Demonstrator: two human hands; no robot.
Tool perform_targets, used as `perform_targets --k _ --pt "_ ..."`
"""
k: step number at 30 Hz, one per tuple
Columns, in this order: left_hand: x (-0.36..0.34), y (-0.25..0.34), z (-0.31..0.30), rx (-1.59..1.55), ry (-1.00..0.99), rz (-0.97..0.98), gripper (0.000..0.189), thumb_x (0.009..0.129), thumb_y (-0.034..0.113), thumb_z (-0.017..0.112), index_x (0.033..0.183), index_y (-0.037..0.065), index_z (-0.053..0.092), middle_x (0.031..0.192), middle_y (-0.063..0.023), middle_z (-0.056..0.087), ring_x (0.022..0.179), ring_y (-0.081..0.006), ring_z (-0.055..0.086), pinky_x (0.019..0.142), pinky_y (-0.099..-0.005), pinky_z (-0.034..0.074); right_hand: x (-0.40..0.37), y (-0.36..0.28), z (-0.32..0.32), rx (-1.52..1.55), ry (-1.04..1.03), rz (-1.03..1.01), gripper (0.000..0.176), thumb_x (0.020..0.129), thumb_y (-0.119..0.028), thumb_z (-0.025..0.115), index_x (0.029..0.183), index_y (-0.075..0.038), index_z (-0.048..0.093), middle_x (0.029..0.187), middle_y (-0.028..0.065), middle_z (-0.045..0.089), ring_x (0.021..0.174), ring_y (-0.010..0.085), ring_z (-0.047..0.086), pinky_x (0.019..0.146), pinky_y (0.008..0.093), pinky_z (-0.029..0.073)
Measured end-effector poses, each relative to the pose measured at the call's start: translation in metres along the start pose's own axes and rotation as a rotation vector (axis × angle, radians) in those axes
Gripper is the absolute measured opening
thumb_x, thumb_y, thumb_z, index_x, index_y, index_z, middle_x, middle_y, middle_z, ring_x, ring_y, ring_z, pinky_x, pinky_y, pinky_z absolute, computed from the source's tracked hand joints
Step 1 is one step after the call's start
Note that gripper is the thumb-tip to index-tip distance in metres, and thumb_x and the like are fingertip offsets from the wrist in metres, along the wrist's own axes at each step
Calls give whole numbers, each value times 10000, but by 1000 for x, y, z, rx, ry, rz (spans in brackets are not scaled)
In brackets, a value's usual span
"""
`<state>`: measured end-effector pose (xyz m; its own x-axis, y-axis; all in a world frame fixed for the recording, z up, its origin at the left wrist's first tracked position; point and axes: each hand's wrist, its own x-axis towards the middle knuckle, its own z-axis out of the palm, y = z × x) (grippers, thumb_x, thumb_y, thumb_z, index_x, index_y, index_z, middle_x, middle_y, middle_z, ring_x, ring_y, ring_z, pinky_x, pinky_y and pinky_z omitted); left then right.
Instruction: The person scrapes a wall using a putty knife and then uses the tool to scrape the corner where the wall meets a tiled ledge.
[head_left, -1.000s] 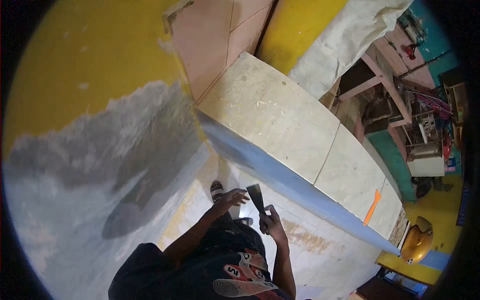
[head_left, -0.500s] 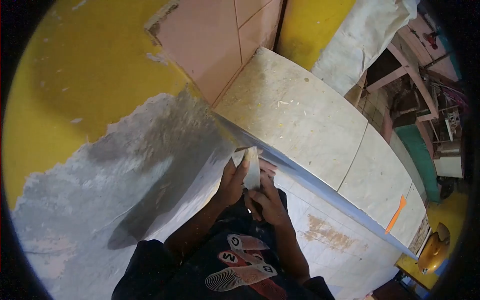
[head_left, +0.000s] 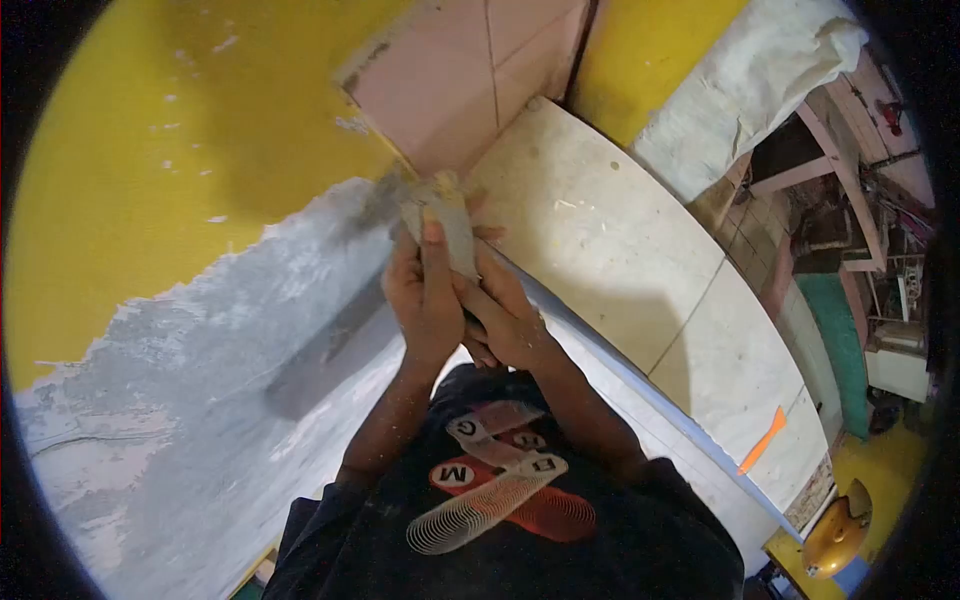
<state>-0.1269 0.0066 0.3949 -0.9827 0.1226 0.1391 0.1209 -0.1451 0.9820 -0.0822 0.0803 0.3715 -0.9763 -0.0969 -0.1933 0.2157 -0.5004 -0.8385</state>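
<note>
Both hands grip a flat, pale grey piece (head_left: 455, 238) with a rough, dusty far end, whose exact kind I cannot tell. My left hand (head_left: 422, 305) has its thumb pressed along the piece's face. My right hand (head_left: 508, 322) is closed around its near right side, with some fingers showing behind it. The far end of the piece is up at the wall corner, where yellow paint (head_left: 300, 110), bare grey plaster (head_left: 230, 310) and pink tiles (head_left: 430, 75) meet.
A tiled pale counter (head_left: 600, 240) with crumbs extends to the right. On it lies an orange flat-handled tool (head_left: 764, 440). A whitish sheet (head_left: 740, 90) hangs at the back, and a golden rounded object (head_left: 836, 537) stands at lower right.
Both hands have moved up and forward with the grey piece, from near my body to the wall corner. The view has shifted slightly.
</note>
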Motion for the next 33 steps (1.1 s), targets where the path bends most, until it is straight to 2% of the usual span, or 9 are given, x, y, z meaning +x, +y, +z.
perform_targets --k 2,5,6,9,16,18,28,30,33 --pt "1 2 -1 71 68 22 283 952 258 450 943 -6 550 846 -56 610 739 -82 540 652 -232 434 3 -4 -6 73 -152 -51 326 947 -200 389 1218 -23 349 597 14 463 369 69 388 321 209 340" --pt "6 -6 -6 9 95 -33 283 946 272 465 918 4 553 805 -51 613 693 -76 542 614 -212 428 17 4 -5 0 -162 -119 371 957 -190 374 1298 -59 308 593 -10 443 326 43 316 283 187 292" --pt "7 -4 -4 70 132 0 283 941 285 476 918 14 555 770 -45 613 650 -74 540 574 -197 418 17 1 -2 8 -135 -113 367 958 -189 372 1294 -54 317 584 -6 448 316 44 317 281 187 294" --pt "7 -8 -7 103 119 -6 289 939 292 479 932 16 562 763 -41 617 636 -72 538 556 -199 414 18 1 -4 -4 -169 -139 368 958 -185 370 1299 -61 309 577 -4 444 311 47 317 277 190 295" --pt "12 -9 -11 207 99 -7 326 943 294 468 971 -13 577 781 -60 629 650 -79 557 569 -200 428 19 -3 -3 72 -206 -112 393 958 -182 365 1323 -81 259 563 -10 423 312 45 315 270 188 290" --pt "13 -12 -12 164 79 31 301 959 270 423 981 8 571 660 46 485 552 -18 364 474 -188 270 19 -4 -2 51 -178 -96 399 958 -174 358 1332 -86 250 585 -7 433 318 42 317 271 185 289" --pt "15 0 -9 222 95 -24 294 954 279 437 912 16 560 638 40 473 554 -20 359 479 -194 278 16 -16 6 55 -137 -80 451 954 -163 358 1363 -73 190 631 2 449 331 37 320 272 180 302" --pt "15 12 -3 332 110 20 285 950 269 447 881 16 557 636 38 474 568 -20 376 488 -199 295 16 -20 7 39 -133 -86 449 950 -149 361 1360 -73 194 636 1 448 333 36 323 271 179 300" --pt "16 9 -5 253 122 -4 287 947 262 455 845 11 549 644 31 483 587 -27 394 501 -205 311 16 -22 9 23 -130 -92 448 942 -129 365 1355 -74 200 644 0 448 335 33 326 269 176 297"
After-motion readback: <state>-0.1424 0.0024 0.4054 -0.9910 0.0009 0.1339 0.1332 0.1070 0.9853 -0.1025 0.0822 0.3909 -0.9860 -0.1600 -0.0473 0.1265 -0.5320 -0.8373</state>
